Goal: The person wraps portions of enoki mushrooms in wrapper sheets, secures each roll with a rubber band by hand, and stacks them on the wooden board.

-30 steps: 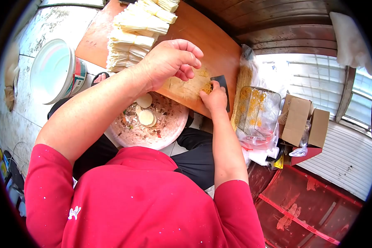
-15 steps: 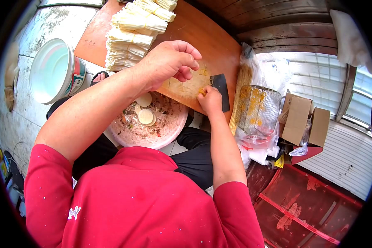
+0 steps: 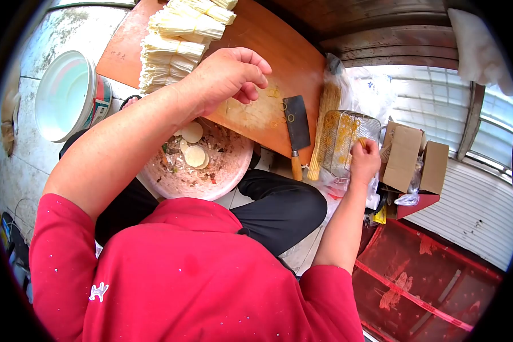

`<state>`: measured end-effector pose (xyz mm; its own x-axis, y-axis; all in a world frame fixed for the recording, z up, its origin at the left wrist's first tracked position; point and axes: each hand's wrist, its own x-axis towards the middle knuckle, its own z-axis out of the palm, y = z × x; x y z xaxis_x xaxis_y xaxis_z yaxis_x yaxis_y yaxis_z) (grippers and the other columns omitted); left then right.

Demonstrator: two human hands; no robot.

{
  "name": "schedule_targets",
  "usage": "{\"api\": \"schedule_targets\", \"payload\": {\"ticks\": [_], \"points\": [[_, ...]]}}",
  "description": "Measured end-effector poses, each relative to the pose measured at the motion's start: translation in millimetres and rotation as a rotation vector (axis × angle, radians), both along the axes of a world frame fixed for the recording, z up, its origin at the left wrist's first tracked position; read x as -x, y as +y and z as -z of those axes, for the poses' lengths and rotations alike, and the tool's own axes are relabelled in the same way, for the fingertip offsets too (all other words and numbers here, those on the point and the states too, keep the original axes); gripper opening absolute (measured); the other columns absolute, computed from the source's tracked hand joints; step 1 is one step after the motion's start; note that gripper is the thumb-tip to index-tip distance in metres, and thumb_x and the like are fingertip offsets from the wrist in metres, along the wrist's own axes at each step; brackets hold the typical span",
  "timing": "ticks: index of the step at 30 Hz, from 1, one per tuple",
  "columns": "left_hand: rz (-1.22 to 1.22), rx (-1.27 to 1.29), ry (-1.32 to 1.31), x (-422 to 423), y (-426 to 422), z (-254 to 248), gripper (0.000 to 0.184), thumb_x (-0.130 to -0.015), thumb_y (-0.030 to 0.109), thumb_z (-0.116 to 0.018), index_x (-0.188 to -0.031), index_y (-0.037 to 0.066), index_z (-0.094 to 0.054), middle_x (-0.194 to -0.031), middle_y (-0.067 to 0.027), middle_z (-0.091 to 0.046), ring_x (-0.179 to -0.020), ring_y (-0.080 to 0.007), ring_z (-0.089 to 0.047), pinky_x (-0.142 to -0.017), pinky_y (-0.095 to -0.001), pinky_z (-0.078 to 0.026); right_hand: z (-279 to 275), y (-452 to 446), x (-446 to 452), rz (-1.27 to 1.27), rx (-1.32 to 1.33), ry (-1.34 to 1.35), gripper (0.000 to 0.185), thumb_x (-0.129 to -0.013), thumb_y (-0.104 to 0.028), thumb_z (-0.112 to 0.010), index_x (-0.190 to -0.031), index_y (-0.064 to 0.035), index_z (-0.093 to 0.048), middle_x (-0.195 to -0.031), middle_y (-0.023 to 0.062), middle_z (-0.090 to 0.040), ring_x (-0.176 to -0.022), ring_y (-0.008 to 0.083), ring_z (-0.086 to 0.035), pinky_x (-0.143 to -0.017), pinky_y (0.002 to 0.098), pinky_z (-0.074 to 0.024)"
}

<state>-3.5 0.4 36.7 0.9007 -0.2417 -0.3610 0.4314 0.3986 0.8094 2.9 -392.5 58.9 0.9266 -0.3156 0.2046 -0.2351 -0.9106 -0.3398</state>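
My right hand (image 3: 365,162) is closed in a pinch on yellow rubber bands (image 3: 362,141), over the right side of a wire mesh basket (image 3: 337,139) that holds more yellow bits. My left hand (image 3: 239,77) hovers over the wooden board (image 3: 251,118), fingers curved and apart, with nothing visible in it. On the board lie a few thin yellow rings. A cleaver (image 3: 297,128) rests near its right edge, wooden handle toward me. Bundles of pale thin strips (image 3: 179,43), tied with yellow bands, are stacked behind my left forearm.
Below the board stands a pink basin (image 3: 228,176) with scraps and round pale slices (image 3: 195,155). A white bucket (image 3: 65,97) is at the left. Long thin sticks (image 3: 328,102) lean beside the basket. Cardboard boxes (image 3: 404,157) and plastic bags are at the right.
My right hand has moved from the board beside the cleaver rightward to the basket, carrying the yellow bands. The cleaver's handle now shows. My left hand keeps nearly the same pose.
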Motion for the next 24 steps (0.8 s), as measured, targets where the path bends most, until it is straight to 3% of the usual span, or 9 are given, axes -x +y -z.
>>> {"api": "schedule_targets", "payload": {"ticks": [1, 3, 4, 7, 11, 14, 17, 19, 24], "points": [[0.002, 0.003, -0.002, 0, 0, 0, 0.011, -0.083, 0.007, -0.06, -0.094, 0.006, -0.058, -0.081, -0.004, -0.064, -0.062, -0.0083, -0.057, -0.06, -0.0243, -0.048, -1, -18, 3, 0.002, 0.003, -0.002, 0.016, -0.075, -0.01, -0.066, -0.089, -0.002, -0.067, -0.076, 0.0065, -0.067, -0.073, 0.0152, -0.066, -0.067, 0.0291, -0.0522], [0.01, -0.012, 0.002, 1, -1, 0, 0.011, -0.083, 0.007, -0.06, -0.094, 0.006, -0.058, -0.081, -0.0037, -0.064, -0.062, -0.0082, -0.057, -0.059, -0.0242, -0.047, 5, -41, 10, 0.04, 0.395, 0.188, 0.025, -0.077, -0.014, -0.064, -0.098, -0.0017, -0.069, -0.088, 0.0141, -0.07, -0.082, 0.0273, -0.067, -0.078, 0.0356, -0.0528], [0.01, -0.011, 0.002, 1, -1, 0, 0.011, -0.083, 0.007, -0.06, -0.094, 0.006, -0.058, -0.081, -0.0037, -0.064, -0.062, -0.0082, -0.057, -0.059, -0.0242, -0.047, 4, -42, 13, 0.063, 0.384, 0.2, 0.03, -0.078, -0.016, -0.062, -0.102, -0.0009, -0.069, -0.096, 0.0188, -0.069, -0.09, 0.0352, -0.066, -0.084, 0.0395, -0.051], [0.031, -0.047, -0.002, 2, -3, 3, 0.011, -0.083, 0.008, -0.06, -0.094, 0.006, -0.059, -0.081, -0.0035, -0.064, -0.062, -0.0082, -0.057, -0.059, -0.024, -0.047, 10, -6, 16, -0.158, 0.29, -0.019, 0.029, -0.078, -0.017, -0.063, -0.102, -0.0026, -0.069, -0.095, 0.0167, -0.07, -0.089, 0.0308, -0.067, -0.082, 0.0377, -0.0518], [0.034, -0.08, 0.001, 1, -4, 4, 0.011, -0.083, 0.009, -0.06, -0.094, 0.006, -0.059, -0.081, -0.0032, -0.065, -0.062, -0.0084, -0.058, -0.059, -0.0236, -0.047, 51, 69, 3, -0.298, -0.04, 0.273, 0.023, -0.078, -0.017, -0.065, -0.098, -0.0088, -0.07, -0.09, 0.0119, -0.07, -0.083, 0.0273, -0.067, -0.077, 0.0366, -0.0524], [0.03, -0.087, 0.0, 1, -3, 4, 0.011, -0.083, 0.01, -0.061, -0.094, 0.007, -0.059, -0.081, -0.0032, -0.065, -0.063, -0.0086, -0.058, -0.059, -0.0236, -0.047, 96, 88, -15, -0.282, -0.022, 0.419, 0.025, -0.078, -0.02, -0.066, -0.1, -0.0096, -0.069, -0.091, 0.0125, -0.069, -0.087, 0.0287, -0.066, -0.079, 0.0382, -0.0521], [0.035, -0.096, -0.001, 2, 3, 8, 0.012, -0.083, 0.01, -0.06, -0.094, 0.007, -0.059, -0.081, -0.0032, -0.065, -0.063, -0.0086, -0.058, -0.059, -0.0237, -0.047, 128, 91, -25, -0.26, 0.175, 0.488, 0.025, -0.078, -0.023, -0.065, -0.1, -0.0097, -0.068, -0.096, 0.014, -0.068, -0.093, 0.0297, -0.065, -0.083, 0.0396, -0.0514], [0.039, -0.109, -0.003, 2, 8, 10, 0.012, -0.083, 0.011, -0.06, -0.094, 0.007, -0.059, -0.081, -0.0032, -0.065, -0.063, -0.0086, -0.058, -0.059, -0.0236, -0.047, 138, 89, -30, -0.215, 0.241, 0.532, 0.023, -0.079, -0.023, -0.063, -0.097, -0.0095, -0.067, -0.1, 0.0155, -0.067, -0.097, 0.0307, -0.064, -0.085, 0.0404, -0.0506], [0.035, -0.098, 0.002, 3, 11, 12, 0.012, -0.083, 0.011, -0.061, -0.094, 0.007, -0.059, -0.081, -0.003, -0.065, -0.063, -0.0083, -0.058, -0.059, -0.0231, -0.047, 142, 87, -33, -0.212, 0.24, 0.577, 0.018, -0.079, -0.023, -0.063, -0.09, -0.0093, -0.068, -0.094, 0.012, -0.07, -0.09, 0.0303, -0.066, -0.082, 0.0398, -0.0519]]}}
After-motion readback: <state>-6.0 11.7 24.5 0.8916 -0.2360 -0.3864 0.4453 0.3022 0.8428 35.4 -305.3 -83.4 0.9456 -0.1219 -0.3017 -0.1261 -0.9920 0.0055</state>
